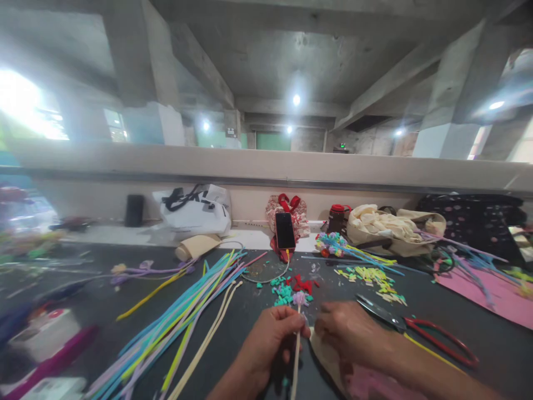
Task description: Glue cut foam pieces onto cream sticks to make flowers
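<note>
A cream stem (297, 355) with a small lilac flower (298, 298) at its top stands nearly upright at the lower middle. My left hand (278, 333) is closed on this stem, just below the flower, thumb and fingers pinched. To the right, my right hand (339, 328) has its fingers bent together over the edge of a cream piece (322, 353); whether it grips anything is hidden. Small teal pieces (283, 293) and red pieces (303, 284) lie just beyond the flower.
Long pastel stems (179, 316) spread across the left. Red-handled scissors (441, 336) lie at the right, below yellow pieces (370, 276). A phone (285, 230) leans at the back, between a white bag (195, 211) and a cream bag (383, 228).
</note>
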`<move>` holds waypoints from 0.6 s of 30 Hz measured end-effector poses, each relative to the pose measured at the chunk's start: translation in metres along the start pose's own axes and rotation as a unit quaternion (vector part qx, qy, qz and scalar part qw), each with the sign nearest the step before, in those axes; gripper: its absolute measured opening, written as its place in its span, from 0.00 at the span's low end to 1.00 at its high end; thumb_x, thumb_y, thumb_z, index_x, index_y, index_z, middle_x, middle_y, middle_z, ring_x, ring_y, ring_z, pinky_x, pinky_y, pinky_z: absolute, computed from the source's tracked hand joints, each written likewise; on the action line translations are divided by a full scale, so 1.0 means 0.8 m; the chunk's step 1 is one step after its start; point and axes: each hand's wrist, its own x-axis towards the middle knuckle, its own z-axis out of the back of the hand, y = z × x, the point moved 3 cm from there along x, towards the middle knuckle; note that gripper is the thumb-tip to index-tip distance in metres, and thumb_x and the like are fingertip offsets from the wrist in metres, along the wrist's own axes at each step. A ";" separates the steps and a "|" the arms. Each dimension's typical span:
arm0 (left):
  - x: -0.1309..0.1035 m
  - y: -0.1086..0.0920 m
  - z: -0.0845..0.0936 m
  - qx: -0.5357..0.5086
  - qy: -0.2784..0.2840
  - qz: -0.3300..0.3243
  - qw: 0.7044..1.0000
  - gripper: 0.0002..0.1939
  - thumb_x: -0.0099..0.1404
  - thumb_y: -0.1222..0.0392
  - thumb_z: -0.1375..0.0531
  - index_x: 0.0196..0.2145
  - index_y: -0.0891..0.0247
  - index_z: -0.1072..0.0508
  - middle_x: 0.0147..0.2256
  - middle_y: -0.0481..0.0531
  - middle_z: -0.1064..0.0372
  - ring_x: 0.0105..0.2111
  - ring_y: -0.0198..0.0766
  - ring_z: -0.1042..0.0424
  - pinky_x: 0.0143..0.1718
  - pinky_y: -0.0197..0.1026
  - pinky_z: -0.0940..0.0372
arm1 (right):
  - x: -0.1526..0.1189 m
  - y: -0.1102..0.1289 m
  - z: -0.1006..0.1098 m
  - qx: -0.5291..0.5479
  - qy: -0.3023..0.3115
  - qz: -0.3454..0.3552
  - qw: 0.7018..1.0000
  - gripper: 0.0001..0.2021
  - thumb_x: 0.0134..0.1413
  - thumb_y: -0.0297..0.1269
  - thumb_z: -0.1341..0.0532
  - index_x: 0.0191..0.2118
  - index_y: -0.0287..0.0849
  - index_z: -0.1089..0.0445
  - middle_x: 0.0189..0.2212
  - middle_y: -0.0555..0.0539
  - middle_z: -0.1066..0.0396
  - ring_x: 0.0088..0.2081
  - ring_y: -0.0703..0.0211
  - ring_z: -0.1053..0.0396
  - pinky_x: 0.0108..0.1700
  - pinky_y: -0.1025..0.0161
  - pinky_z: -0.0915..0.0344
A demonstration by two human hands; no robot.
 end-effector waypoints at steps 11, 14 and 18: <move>0.002 -0.001 0.006 -0.034 0.016 0.003 0.999 0.11 0.47 0.55 0.39 0.22 0.66 0.35 0.21 0.49 0.32 0.13 0.25 0.40 0.11 0.28 0.54 | 0.019 -0.010 -0.003 0.039 0.019 -0.013 0.999 0.08 0.45 0.27 0.47 0.28 0.41 0.31 0.24 0.49 0.28 0.24 0.64 0.35 0.22 0.69 0.53; 0.000 -0.004 0.005 -0.039 0.010 0.006 0.999 0.12 0.45 0.54 0.38 0.22 0.66 0.35 0.21 0.49 0.31 0.13 0.25 0.40 0.11 0.28 0.55 | 0.024 -0.024 0.009 0.145 -0.028 -0.035 0.988 0.08 0.45 0.27 0.48 0.27 0.41 0.32 0.22 0.52 0.31 0.24 0.65 0.37 0.24 0.71 0.49; 0.000 -0.006 0.005 -0.048 -0.005 0.018 0.999 0.14 0.43 0.53 0.36 0.21 0.65 0.35 0.18 0.47 0.32 0.12 0.25 0.42 0.11 0.28 0.56 | 0.030 -0.032 0.024 0.291 -0.087 -0.066 0.950 0.05 0.42 0.26 0.47 0.24 0.39 0.36 0.17 0.55 0.38 0.21 0.67 0.43 0.23 0.72 0.49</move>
